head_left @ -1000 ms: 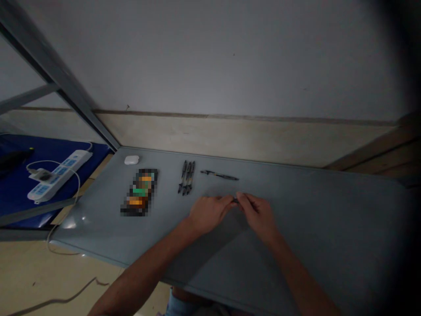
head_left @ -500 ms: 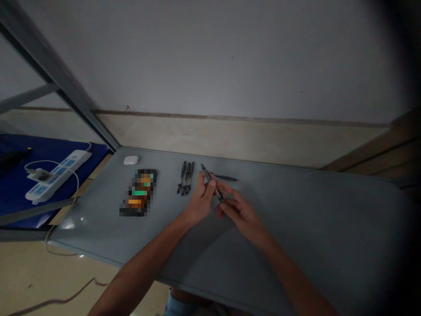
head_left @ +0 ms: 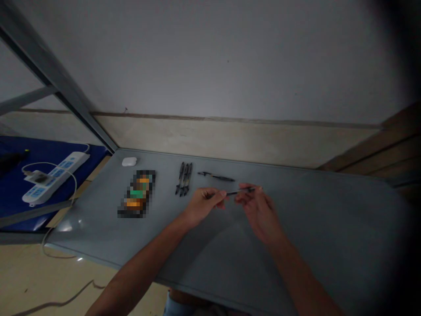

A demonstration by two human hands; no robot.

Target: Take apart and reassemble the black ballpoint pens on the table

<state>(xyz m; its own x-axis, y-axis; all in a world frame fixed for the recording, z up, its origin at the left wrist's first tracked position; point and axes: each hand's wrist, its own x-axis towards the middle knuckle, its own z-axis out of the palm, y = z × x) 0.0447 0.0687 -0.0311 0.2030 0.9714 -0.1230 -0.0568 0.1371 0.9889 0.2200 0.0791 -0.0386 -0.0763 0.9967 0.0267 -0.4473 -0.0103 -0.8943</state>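
Observation:
A dark pen (head_left: 234, 192) lies nearly level between my hands, above the grey table. My left hand (head_left: 204, 205) pinches its left end between thumb and fingers. Its right end is gripped by my right hand (head_left: 259, 210), thumb and fingertips closed on it. Just behind my hands, a single black pen (head_left: 216, 176) rests on the table at a slight slant. To the left of my left hand, three black pens (head_left: 184, 179) lie side by side, pointing away from me. Parts of the held pen are covered by my fingers.
A blurred-out dark object with orange and green patches (head_left: 138, 194) lies left on the grey table (head_left: 315, 245). Behind it sits a white earbud case (head_left: 129, 162). A white power strip (head_left: 55, 177) with a plugged-in cable rests on a blue surface. The wall (head_left: 230, 136) borders the table's back.
The held pen has turned from steeply slanted to nearly level. My right hand has moved right, farther from my left hand. The single pen behind is now fully uncovered.

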